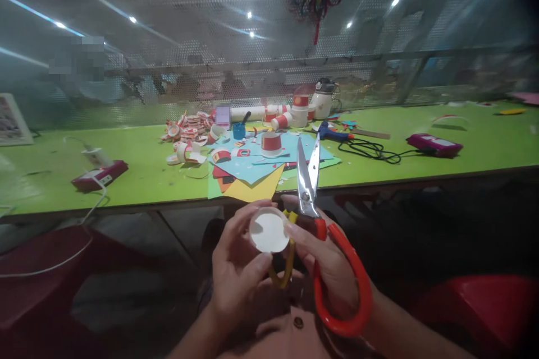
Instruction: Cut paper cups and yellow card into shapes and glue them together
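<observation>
My left hand (236,275) pinches a small white paper cup (268,231) between thumb and fingers, its round base facing me. My right hand (326,269) grips red-handled scissors (309,185). Their blades point up and are slightly parted, just right of the cup. A fingertip of my right hand touches the cup's rim. Both hands are held in front of my lap, below the front edge of the green table (421,165). A yellow strip (286,275) hangs below the cup between my hands.
On the table lie coloured paper sheets (252,171), a decorated red-and-white cup (272,145), a heap of cut cup pieces (187,129), a blue glue gun (332,133) with black cable, and two magenta boxes (433,145) (99,175). Mesh fencing runs behind the table.
</observation>
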{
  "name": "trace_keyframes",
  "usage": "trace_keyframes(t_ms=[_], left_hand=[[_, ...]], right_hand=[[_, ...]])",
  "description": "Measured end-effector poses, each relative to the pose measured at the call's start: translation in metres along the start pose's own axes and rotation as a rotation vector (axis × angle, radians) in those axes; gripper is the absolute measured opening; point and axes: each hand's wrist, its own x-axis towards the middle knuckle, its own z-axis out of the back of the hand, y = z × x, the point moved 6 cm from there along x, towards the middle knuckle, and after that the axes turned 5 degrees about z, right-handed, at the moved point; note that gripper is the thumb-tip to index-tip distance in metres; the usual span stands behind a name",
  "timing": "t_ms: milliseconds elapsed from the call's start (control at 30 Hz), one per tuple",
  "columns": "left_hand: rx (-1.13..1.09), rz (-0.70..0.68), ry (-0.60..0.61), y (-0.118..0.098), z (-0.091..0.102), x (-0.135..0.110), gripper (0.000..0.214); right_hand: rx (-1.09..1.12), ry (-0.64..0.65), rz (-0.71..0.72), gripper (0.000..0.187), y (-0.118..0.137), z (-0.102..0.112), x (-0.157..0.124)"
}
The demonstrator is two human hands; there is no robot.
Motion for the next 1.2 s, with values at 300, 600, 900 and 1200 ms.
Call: trace_keyframes(t_ms=[300, 600, 900, 1200], left_hand=[[-0.069, 0.419, -0.025, 0.021, 0.004, 0.002, 0.03], [-0.048, 0.656, 0.15, 0.032, 0.004, 0.0, 0.035], [-0.291, 0.817, 0.279, 0.037, -0.003, -0.004, 0.037], [-0.265, 0.799, 0.244, 0.038, 0.003, -0.002, 0.032]], right_hand=[[-0.208, 0.065, 0.102, 0.033, 0.013, 0.017, 0.008], [-0.357, 0.119, 0.033, 0.038, 0.01, 0.031, 0.016], [-0.305, 0.139, -0.014, 0.04, 0.009, 0.032, 0.016], [-0.309, 0.138, -0.01, 0.043, 0.0, 0.037, 0.018]])
